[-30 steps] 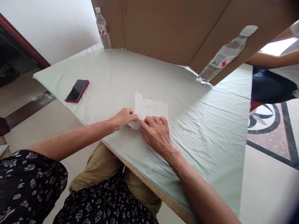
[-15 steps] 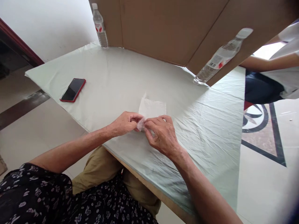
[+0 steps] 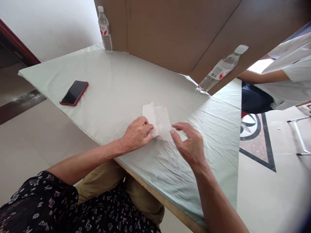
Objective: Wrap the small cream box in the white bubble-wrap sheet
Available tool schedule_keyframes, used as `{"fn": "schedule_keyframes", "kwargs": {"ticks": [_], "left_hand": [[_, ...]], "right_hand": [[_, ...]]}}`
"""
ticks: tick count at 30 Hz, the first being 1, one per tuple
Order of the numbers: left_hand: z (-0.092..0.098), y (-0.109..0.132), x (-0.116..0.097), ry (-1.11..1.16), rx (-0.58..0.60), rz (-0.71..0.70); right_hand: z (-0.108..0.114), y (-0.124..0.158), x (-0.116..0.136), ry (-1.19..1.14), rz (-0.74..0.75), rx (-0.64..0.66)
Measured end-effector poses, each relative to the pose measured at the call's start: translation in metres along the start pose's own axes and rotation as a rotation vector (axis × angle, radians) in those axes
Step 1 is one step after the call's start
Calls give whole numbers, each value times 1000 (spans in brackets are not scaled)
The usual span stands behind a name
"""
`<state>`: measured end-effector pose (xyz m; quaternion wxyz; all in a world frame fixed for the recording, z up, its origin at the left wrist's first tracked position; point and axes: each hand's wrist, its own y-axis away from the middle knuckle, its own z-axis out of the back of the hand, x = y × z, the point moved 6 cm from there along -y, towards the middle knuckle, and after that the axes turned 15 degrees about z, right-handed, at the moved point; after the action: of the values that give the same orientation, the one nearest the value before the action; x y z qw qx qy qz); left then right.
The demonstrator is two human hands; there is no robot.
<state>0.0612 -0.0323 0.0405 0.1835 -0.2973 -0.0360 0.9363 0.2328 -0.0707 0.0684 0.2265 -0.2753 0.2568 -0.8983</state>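
A thin white tissue point(image 3: 162, 121) lies partly unfolded on the cloth-covered table, its left flap standing out brighter. My left hand point(image 3: 139, 132) is closed at its lower left part, fingers bent and pressed down on the tissue. Beside those fingertips shows a small beige, textured piece point(image 3: 155, 132); my fingers hide part of it, and I cannot tell what it is. My right hand point(image 3: 190, 140) is just off the tissue's right edge, thumb and forefinger apart, holding nothing.
A phone in a red case point(image 3: 74, 93) lies on the left of the table point(image 3: 121, 81). One water bottle point(image 3: 105, 30) stands by the cardboard panel point(image 3: 165, 32); another bottle point(image 3: 221, 71) leans at its right. A person's arm point(image 3: 264, 77) is beyond the right side.
My hands have moved apart from a shared pinch on the tissue. The right hand has let go and shifted right, and the tissue lies more spread out. The view has turned slightly.
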Motion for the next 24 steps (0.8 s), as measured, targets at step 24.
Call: {"fn": "schedule_keyframes", "kwargs": {"ticks": [24], "left_hand": [[-8, -10, -19, -272, 221, -70]], "right_hand": [[-53, 3, -29, -677, -689, -37]]}}
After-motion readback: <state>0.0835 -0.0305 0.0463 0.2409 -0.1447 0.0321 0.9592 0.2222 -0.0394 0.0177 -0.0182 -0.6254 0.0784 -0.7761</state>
